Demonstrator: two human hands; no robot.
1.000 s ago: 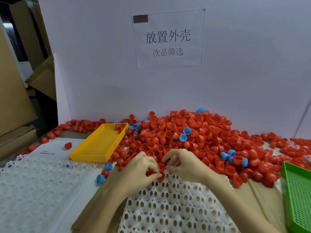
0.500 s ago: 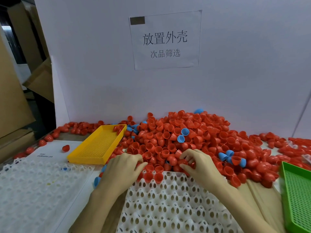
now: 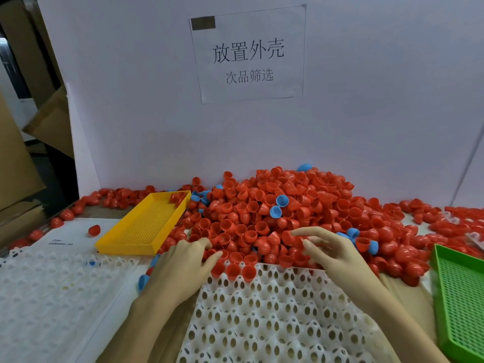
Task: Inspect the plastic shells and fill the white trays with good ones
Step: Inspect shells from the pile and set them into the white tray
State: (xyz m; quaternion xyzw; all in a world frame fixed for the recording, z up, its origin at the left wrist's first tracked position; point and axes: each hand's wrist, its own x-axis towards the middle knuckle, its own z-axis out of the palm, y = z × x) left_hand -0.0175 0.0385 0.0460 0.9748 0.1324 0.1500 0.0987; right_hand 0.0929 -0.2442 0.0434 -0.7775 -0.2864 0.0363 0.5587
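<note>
Lighting even, bright, soft; wide-angle warp at the frame edges.
Diffuse light from above and in front: white backboard [image 3: 340, 100] evenly lit, only faint shadows under the shell pile [image 3: 275, 213]. Small specular glints on the red shells. Upper left of the frame falls dark behind the cardboard [image 3: 15, 158]. Right hand [image 3: 332, 255] slightly motion-blurred, its fingers [image 3: 307, 231] soft; far right edge smeared. Sign [image 3: 248, 53] sharp and readable.

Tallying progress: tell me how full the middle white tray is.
Nearly empty: the white tray holds red shells only along its far row.
</note>
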